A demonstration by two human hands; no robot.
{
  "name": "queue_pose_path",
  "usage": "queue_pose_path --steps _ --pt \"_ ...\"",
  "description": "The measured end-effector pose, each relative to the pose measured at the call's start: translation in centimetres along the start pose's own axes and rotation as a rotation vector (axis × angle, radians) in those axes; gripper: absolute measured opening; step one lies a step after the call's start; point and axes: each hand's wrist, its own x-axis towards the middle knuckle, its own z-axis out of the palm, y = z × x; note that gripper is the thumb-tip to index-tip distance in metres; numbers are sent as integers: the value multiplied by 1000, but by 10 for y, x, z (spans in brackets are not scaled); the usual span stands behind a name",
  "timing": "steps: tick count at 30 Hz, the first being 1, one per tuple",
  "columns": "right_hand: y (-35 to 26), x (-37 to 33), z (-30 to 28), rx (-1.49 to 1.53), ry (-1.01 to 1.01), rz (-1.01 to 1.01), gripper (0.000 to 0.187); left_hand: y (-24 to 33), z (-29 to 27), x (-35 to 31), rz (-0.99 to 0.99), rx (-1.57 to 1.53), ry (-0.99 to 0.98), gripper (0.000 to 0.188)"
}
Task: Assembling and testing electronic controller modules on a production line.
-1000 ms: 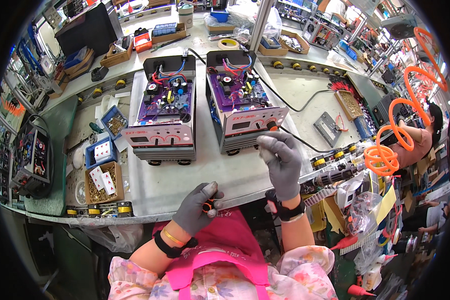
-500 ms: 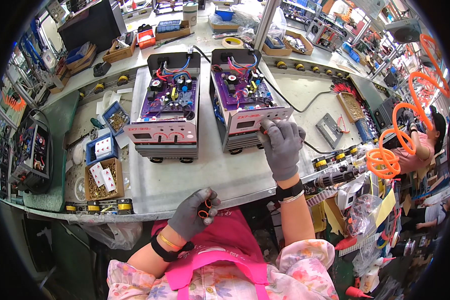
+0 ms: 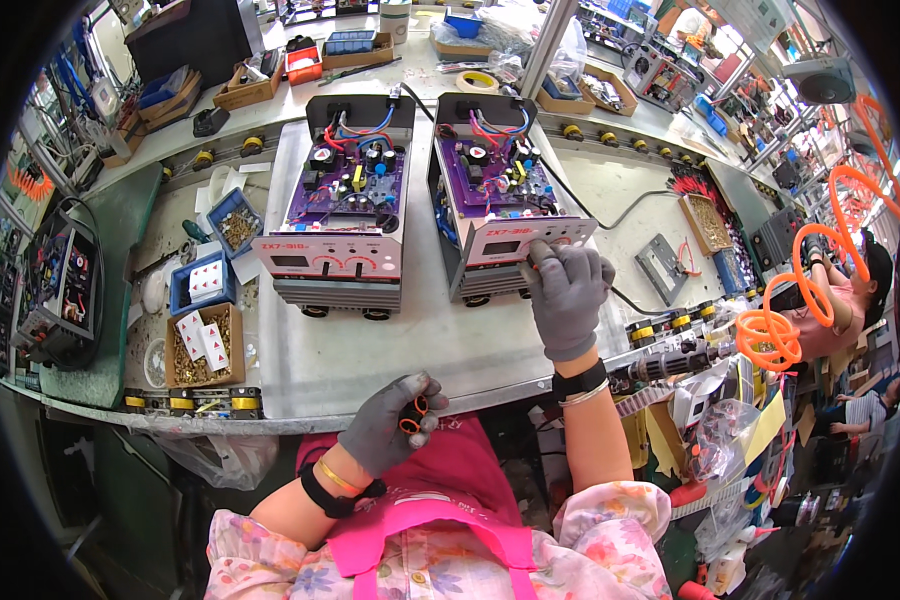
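My left hand (image 3: 390,425), in a grey glove, is curled around several black knobs (image 3: 411,424) with orange rims, above the pink apron at the bench's front edge. My right hand (image 3: 568,298), gloved too, has its fingers bent against the front panel of the right-hand open-topped power unit (image 3: 485,255). A small dark and orange knob shows partly at those fingertips; the rest is hidden. Left of it stands a matching power unit (image 3: 335,262), its white panel bearing two dark shafts. Purple circuit boards and coloured wires fill both cases.
At left are a cardboard box (image 3: 232,372) of brass parts with white cards, and blue bins (image 3: 210,210). A coiled orange hose (image 3: 765,335) hangs at right, near a co-worker (image 3: 850,285). Black cable (image 3: 560,175) runs behind the right unit; yellow-black rollers (image 3: 245,402) line the bench.
The view has shifted a little, so both units sit slightly farther right in it. My right fingertips now cover more of the knob at the panel. My left hand stays closed around its knobs.
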Motion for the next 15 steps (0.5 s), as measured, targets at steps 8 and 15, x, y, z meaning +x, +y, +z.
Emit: queue_pose_path --steps 8,15 --pt "-6 4 -1 -48 -143 35 23 1 6 -1 7 68 -28 28" --pt "-6 2 9 30 78 5 27 1 10 -8 18 89 -28 33"
